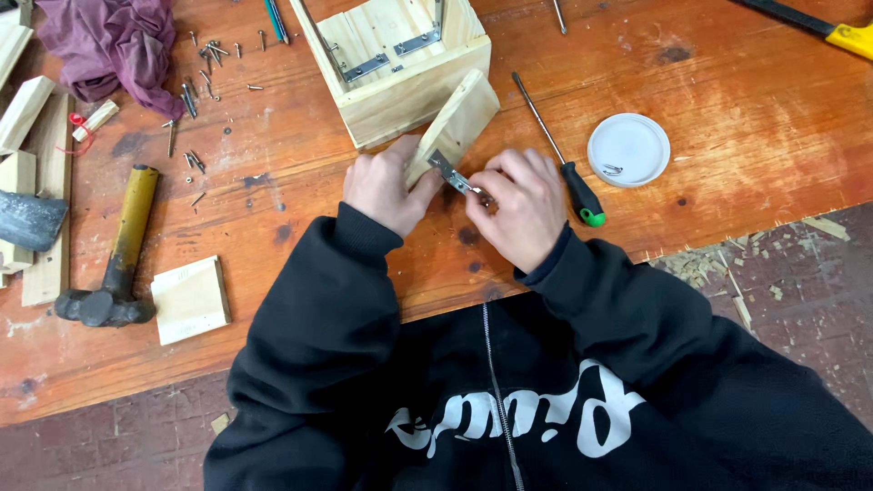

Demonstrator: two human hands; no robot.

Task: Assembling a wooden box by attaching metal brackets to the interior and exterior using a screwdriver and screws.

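Observation:
My left hand [386, 186] grips a small pale wooden board [462, 118], holding it tilted on edge on the reddish workbench [727, 118]. My right hand [518, 205] pinches a small metal bracket [448, 171] against the board's lower edge. Just behind the board stands an open pale wooden box [405, 91] with metal brackets fixed inside it. A screwdriver [559, 155] with a black and green handle lies right beside my right hand.
A hammer [118, 250] and a square wood offcut [189, 298] lie at the left. Several loose screws [195, 91] are scattered by a purple cloth [114, 41]. A white lid [628, 149] sits at the right. Wood scraps line the left edge; shavings cover the floor.

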